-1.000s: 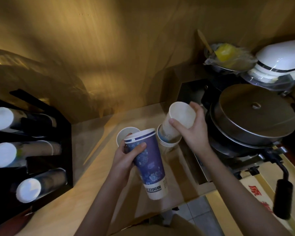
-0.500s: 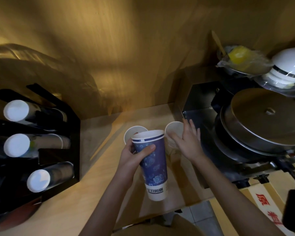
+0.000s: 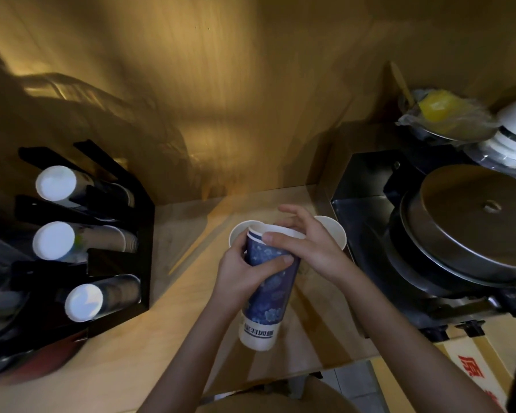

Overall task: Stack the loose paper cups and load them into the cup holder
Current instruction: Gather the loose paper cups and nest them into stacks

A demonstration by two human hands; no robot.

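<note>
head camera view, looking down at a light wooden counter point(image 3: 108, 362) set against a wooden wall. both bare hands meet at the middle of the frame around a tall blue paper cup point(image 3: 267, 289) with a pale flower print and a white band of lettering at its base. the cup is held off the counter, tilted so its white rim points away and its base points toward the person. the left hand point(image 3: 239, 271) is wrapped around the upper part of the cup, thumb pressed across the front. the right hand point(image 3: 306, 248) rests on the cup's rim with its thumb on the edge and its fingers curled loosely and spread above the mouth (whether it holds anything else cannot be told). just behind the hands, two white cups stand mouth up on the counter, one point(image 3: 240, 234) at the left and one point(image 3: 335, 231) at the right, partly hidden. well apart at the left is a black cup holder point(image 3: 143, 234) with three slanted rows of stacked cups, white bottoms facing out. a round metal lid point(image 3: 477, 216) sits on dark equipment at the right.
</note>
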